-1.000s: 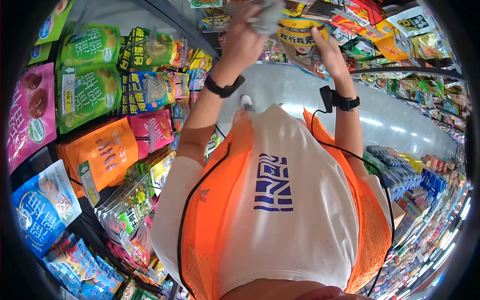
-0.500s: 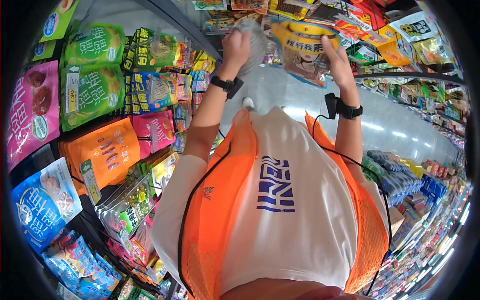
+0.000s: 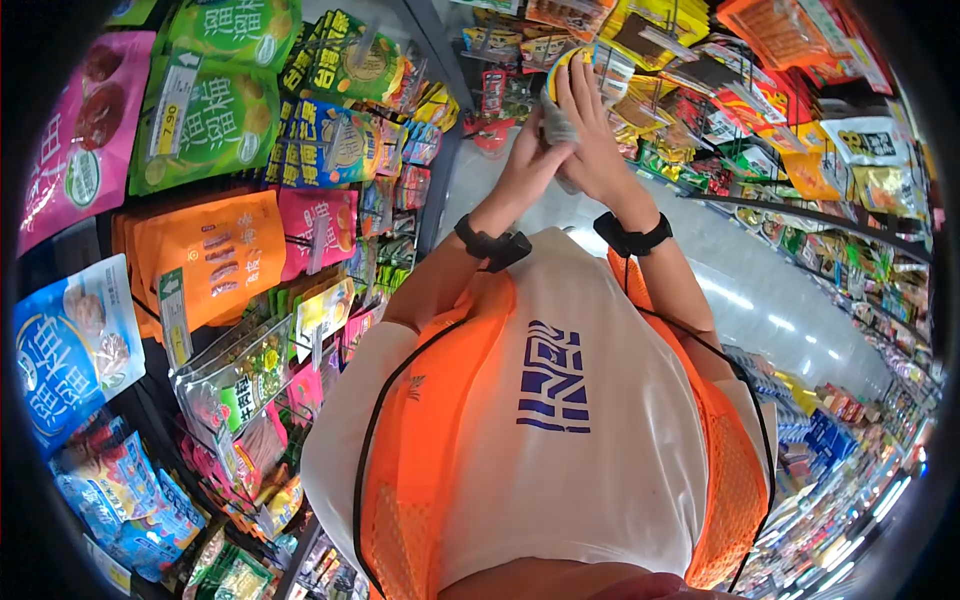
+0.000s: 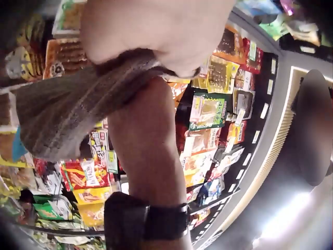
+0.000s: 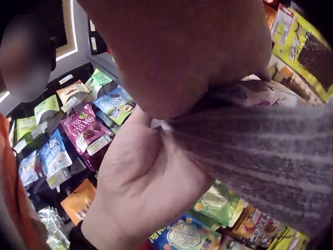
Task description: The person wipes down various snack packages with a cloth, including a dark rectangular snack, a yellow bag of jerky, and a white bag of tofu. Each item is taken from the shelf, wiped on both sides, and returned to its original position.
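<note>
In the head view my left hand [image 3: 528,162] grips a grey striped knit cloth [image 3: 558,126] between its thumb and fingers. The right hand [image 3: 596,140] lies against it from the other side, its long fingers stretched over a snack bag [image 3: 556,72] with a yellow top; its thumb is hidden. Both hands meet at the cloth. In the left wrist view the cloth [image 4: 62,114] spreads out below my left hand [image 4: 156,31], covering most of the bag. From the right wrist, the cloth [image 5: 260,161] fans out between the right hand [image 5: 182,52] and the left palm [image 5: 151,166].
On the left, a shelf holds green bags [image 3: 210,125], orange bags [image 3: 215,250] and a blue bag [image 3: 75,340] on hooks. More snack packs [image 3: 720,85] hang ahead and to the right. A grey floor [image 3: 710,270] runs between the racks.
My hands have come together, bringing the grey cloth against the snack bag. The bag's printed front has turned away and is mostly covered. The head view has shifted relative to the shelves.
</note>
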{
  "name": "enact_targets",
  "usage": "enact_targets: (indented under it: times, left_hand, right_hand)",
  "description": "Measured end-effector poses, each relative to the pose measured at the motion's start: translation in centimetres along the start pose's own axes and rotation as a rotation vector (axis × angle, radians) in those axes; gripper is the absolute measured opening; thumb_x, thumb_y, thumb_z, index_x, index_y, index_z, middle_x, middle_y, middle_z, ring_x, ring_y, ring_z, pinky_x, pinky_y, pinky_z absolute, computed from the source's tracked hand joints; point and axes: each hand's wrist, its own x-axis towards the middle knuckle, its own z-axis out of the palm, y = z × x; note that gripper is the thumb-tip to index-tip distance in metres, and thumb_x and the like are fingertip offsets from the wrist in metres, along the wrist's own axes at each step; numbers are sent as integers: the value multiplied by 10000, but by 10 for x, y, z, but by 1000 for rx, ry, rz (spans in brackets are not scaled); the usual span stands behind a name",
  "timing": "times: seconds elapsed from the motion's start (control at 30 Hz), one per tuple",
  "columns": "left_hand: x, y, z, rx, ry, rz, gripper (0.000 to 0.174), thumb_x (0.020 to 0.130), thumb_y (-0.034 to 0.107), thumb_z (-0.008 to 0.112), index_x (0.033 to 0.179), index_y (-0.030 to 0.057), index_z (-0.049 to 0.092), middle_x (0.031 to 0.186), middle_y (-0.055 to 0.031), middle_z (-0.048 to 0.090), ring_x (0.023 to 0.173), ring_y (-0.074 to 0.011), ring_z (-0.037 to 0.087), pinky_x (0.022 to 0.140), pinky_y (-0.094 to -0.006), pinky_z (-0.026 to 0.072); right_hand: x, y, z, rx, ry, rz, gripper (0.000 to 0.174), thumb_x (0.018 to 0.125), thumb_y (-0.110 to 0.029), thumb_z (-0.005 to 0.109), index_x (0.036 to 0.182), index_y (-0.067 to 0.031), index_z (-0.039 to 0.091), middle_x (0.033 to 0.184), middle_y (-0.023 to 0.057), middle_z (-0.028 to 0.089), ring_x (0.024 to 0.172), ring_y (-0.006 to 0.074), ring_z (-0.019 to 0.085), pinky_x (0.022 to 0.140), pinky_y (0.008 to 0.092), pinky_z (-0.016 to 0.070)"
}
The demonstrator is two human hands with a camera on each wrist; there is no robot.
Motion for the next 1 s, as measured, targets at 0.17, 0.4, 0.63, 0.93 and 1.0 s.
enact_targets:
  times: [0.17, 0.4, 0.63, 0.93, 1.0]
  left_hand:
    - [-5, -11, -37, 136, 182, -57, 312, 927, 35, 640, 1227, -5, 561, 1155, -55, 635, 1059, -118, 593, 932, -296, 478]
    - [-26, -14, -99, 381, 181, 110, 401, 916, -28, 583, 1315, -30, 550, 1214, -79, 651, 1122, -143, 608, 976, -308, 477]
    - [-43, -12, -158, 664, 280, 50, 355, 887, -28, 548, 1237, -35, 607, 1111, -166, 712, 1017, -226, 696, 893, -334, 523]
    - [-86, -58, -200, 803, 567, -117, 343, 881, 78, 582, 1205, -27, 618, 1076, -190, 687, 1023, -351, 647, 938, -391, 487]
    - [-99, -62, -226, 863, 566, -78, 335, 893, 97, 610, 1196, -45, 617, 1119, -207, 677, 1040, -348, 642, 939, -382, 484]
  right_hand:
    - [2, 4, 35, 192, -102, -45, 1049, 773, -100, 644, 1604, -25, 9, 1656, 264, -18, 1537, 436, -12, 1221, 545, 116]
    - [15, 24, 65, 557, -107, -32, 1216, 755, -181, 847, 1601, -21, -12, 1666, 234, 37, 1549, 336, 73, 1229, 412, 151]
    - [35, 66, 94, 774, -451, 365, 418, 903, -215, 769, 1250, -15, 647, 1082, 72, 704, 929, 141, 621, 813, 320, 504]
    - [27, 113, 206, 416, -340, 173, 439, 939, -413, 701, 901, 25, 699, 651, 181, 557, 558, 188, 465, 545, 382, 403]
    - [22, 145, 239, 403, -347, 292, 407, 951, -377, 684, 856, 19, 674, 663, 187, 593, 569, 269, 528, 567, 405, 429]
